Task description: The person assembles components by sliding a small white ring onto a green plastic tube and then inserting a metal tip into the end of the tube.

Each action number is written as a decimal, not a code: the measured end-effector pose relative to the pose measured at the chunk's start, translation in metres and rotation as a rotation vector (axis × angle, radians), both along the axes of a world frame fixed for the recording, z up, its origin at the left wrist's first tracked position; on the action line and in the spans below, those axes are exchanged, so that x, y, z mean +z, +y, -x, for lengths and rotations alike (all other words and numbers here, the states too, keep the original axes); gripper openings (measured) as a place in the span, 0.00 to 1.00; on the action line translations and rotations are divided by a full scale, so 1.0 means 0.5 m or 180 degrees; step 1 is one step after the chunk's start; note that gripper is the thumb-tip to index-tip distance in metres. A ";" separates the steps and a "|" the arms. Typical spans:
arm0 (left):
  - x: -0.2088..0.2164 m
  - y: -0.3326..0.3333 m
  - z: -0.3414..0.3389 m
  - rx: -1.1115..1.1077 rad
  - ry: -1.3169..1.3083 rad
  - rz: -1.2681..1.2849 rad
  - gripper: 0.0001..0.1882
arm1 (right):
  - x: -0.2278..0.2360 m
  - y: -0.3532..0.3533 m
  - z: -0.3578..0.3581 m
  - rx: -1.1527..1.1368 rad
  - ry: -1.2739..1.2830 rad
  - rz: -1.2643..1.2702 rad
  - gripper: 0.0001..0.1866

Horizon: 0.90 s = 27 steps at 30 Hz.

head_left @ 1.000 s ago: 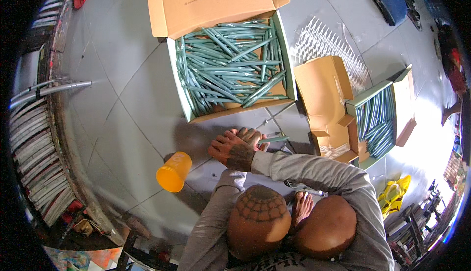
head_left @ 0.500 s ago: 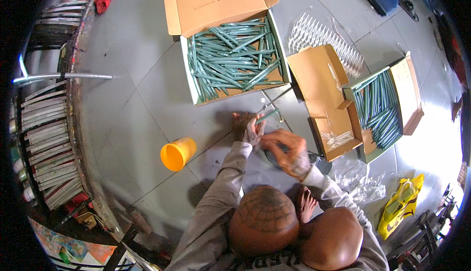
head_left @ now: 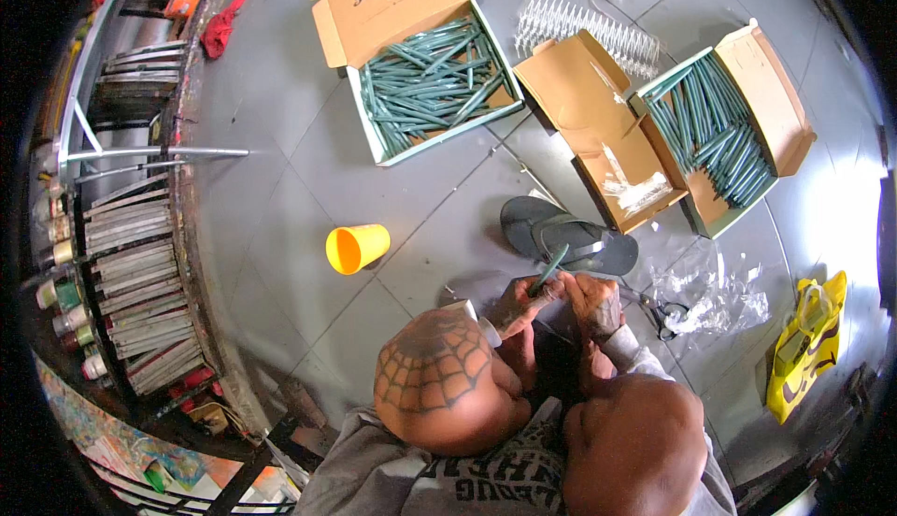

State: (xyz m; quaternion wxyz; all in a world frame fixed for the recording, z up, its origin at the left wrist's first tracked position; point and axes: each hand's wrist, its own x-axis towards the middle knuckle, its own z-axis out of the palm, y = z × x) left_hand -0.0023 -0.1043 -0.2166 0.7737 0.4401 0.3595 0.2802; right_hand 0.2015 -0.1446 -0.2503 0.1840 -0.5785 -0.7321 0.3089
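My left hand (head_left: pixel 525 303) is closed around a slim, tapered dark-green stick (head_left: pixel 551 269), which points up and away. Against it, my right hand (head_left: pixel 595 303) has its fingers pressed together; whatever they pinch is too small or hidden to make out. Just beyond both hands lies a dark flip-flop (head_left: pixel 572 238). Many similar green sticks lie loose in a large open box (head_left: pixel 380 149) at the far middle. A second open box (head_left: pixel 771 109) on the right holds more of them, partly in rows.
Between the boxes sits an open brown carton (head_left: pixel 579 95) with white bits inside. Behind it are rows of thin white pieces (head_left: pixel 589 35). A yellow cup (head_left: pixel 358 248) lies left, scissors (head_left: pixel 667 318), crumpled transparent plastic (head_left: pixel 715 296) and a yellow bag (head_left: pixel 808 348) right. Shelving (head_left: pixel 140 264) lines the left.
Both hands have drawn nearer to me and to the right, bringing the green stick along. My right fingers have closed in beside the left hand. The view has shifted, uncovering the flip-flop.
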 end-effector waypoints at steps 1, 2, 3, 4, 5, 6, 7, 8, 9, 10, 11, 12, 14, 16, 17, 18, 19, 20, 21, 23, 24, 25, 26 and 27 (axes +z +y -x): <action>-0.026 -0.008 0.008 -0.0075 0.0389 0.0339 0.29 | -0.009 -0.013 -0.003 0.0060 -0.0133 -0.0028 0.08; -0.030 -0.007 0.012 -0.0142 0.0779 0.0707 0.28 | -0.015 -0.018 -0.003 0.0137 -0.0258 -0.0059 0.07; -0.033 -0.013 0.020 -0.0167 0.1127 0.1104 0.27 | 0.025 -0.004 0.008 -0.0087 -0.0075 -0.0019 0.07; -0.039 -0.023 0.025 0.0226 0.1167 0.0893 0.25 | 0.066 0.002 0.016 -0.0308 0.0110 0.0028 0.07; -0.040 -0.026 0.018 0.0532 0.1185 0.0672 0.24 | 0.095 0.004 0.015 -0.0609 0.0262 0.0083 0.06; -0.041 -0.028 0.015 0.0683 0.1209 0.0616 0.24 | 0.076 -0.005 0.009 -0.0652 0.0373 0.0117 0.06; -0.041 -0.030 0.012 0.0834 0.1236 0.0558 0.23 | 0.040 -0.017 -0.001 -0.0694 0.0485 0.0152 0.06; -0.043 -0.028 0.012 0.0827 0.1271 0.0667 0.23 | 0.021 -0.025 -0.006 -0.0739 0.0597 0.0188 0.06; -0.035 -0.034 0.016 0.0870 0.1321 0.0808 0.23 | 0.029 -0.024 -0.004 -0.0746 0.0701 0.0206 0.06; -0.029 -0.032 0.026 0.0611 0.1620 0.0956 0.23 | 0.037 -0.018 -0.004 -0.0760 0.0806 0.0225 0.06; -0.028 -0.026 0.026 0.0471 0.1723 0.0901 0.24 | 0.045 -0.008 -0.009 -0.0809 0.0899 0.0209 0.06; -0.027 -0.022 0.025 0.0324 0.1826 0.0845 0.24 | 0.051 -0.005 -0.014 -0.0603 0.0683 -0.0123 0.06; -0.030 -0.017 0.023 0.0246 0.1495 0.0800 0.26 | 0.083 0.007 -0.016 -0.0964 0.0834 0.0552 0.07; 0.018 0.017 0.004 0.0194 0.0981 0.0979 0.20 | 0.105 0.016 -0.014 -0.1583 0.1942 0.1266 0.10; 0.022 0.020 0.007 0.0308 0.0504 0.1062 0.18 | 0.111 0.024 -0.010 -0.1889 0.3030 0.1606 0.12; 0.062 0.043 0.012 0.0034 0.0611 0.1137 0.17 | 0.108 0.036 -0.024 -0.1635 0.3099 0.1883 0.17; 0.065 0.050 0.023 -0.0026 0.0330 0.1445 0.17 | 0.114 0.042 -0.028 -0.1587 0.3299 0.1909 0.18; 0.073 0.061 0.024 -0.0074 0.0316 0.1414 0.16 | 0.133 0.059 -0.023 -0.1527 0.3453 0.1895 0.19; 0.089 0.074 0.020 -0.0135 0.0341 0.1405 0.16 | 0.143 0.068 -0.022 -0.1484 0.3645 0.1898 0.21; 0.114 0.097 0.003 -0.0258 0.0328 0.1321 0.18 | 0.142 0.072 -0.026 -0.1318 0.3838 0.1944 0.24; 0.130 0.108 -0.009 -0.0335 0.0365 0.1221 0.18 | 0.145 0.074 -0.021 -0.1297 0.3950 0.1887 0.24; 0.138 0.114 -0.017 -0.0406 0.0397 0.1121 0.19 | 0.148 0.077 -0.012 -0.1270 0.4057 0.1831 0.24; 0.143 0.114 -0.012 -0.0498 0.0194 0.0966 0.23 | 0.154 0.079 0.008 -0.1341 0.4138 0.1507 0.22; 0.151 0.114 -0.013 -0.0648 0.0390 0.0845 0.25 | 0.145 0.082 0.007 -0.1303 0.3958 0.1432 0.21</action>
